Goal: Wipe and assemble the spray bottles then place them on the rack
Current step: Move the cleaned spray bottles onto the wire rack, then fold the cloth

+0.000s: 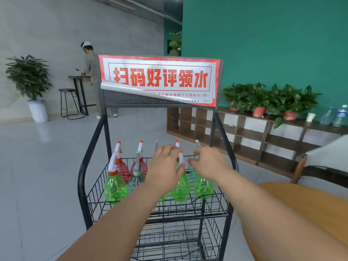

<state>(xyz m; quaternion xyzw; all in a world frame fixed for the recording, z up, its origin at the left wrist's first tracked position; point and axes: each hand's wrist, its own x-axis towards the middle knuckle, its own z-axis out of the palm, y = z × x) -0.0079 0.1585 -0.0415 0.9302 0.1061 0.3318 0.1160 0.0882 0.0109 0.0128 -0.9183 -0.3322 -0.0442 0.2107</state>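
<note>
A black wire rack [85,178] stands before me, its top basket holding several spray bottles in green, red and pale blue. My left hand [165,166] reaches over the basket and pinches the white spray head of a green bottle [180,187] near the middle. My right hand [209,162] sits just to its right, fingers curled at the spray head of another green bottle [204,186]; its grip is hidden by the hand. A green bottle [115,187] with a white and orange head stands at the front left, a pale blue bottle [136,178] beside it.
A red and white sign [160,78] with a peeling corner tops the rack. A lower wire shelf [178,240] sits below. An orange surface [305,204] lies at right. A low wooden shelf [244,132] with potted plants lines the green wall. A person stands at a tall table far left.
</note>
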